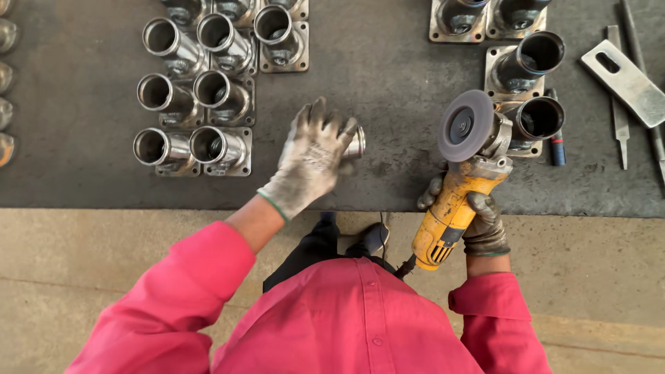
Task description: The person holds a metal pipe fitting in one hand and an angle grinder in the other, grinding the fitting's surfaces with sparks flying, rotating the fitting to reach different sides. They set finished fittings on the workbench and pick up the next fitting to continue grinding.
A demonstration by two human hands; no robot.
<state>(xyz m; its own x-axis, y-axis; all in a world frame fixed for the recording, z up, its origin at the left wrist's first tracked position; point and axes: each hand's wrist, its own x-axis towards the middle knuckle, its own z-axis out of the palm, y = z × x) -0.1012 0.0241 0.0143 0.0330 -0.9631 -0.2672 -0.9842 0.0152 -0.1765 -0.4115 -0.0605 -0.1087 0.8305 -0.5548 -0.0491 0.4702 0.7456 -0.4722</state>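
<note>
At the far left of the dark workbench [83,166] stands a cluster of steel pipe fittings [201,90], each a short tube welded to a square base plate, set in close rows. Your left hand [312,159], in a soiled fabric glove, is closed over one steel tube piece [355,143] lying on the bench near the front edge; only its end shows past your fingers. Your right hand [481,221], gloved, grips the body of the yellow angle grinder [454,201], its flap disc [465,126] raised clear of the bench and facing up. Keep that grip firm and the disc well apart from your left glove. Beyond it stand more fittings [526,83], then a marker [557,142], a slotted flat plate [627,83] and files [620,118].
</note>
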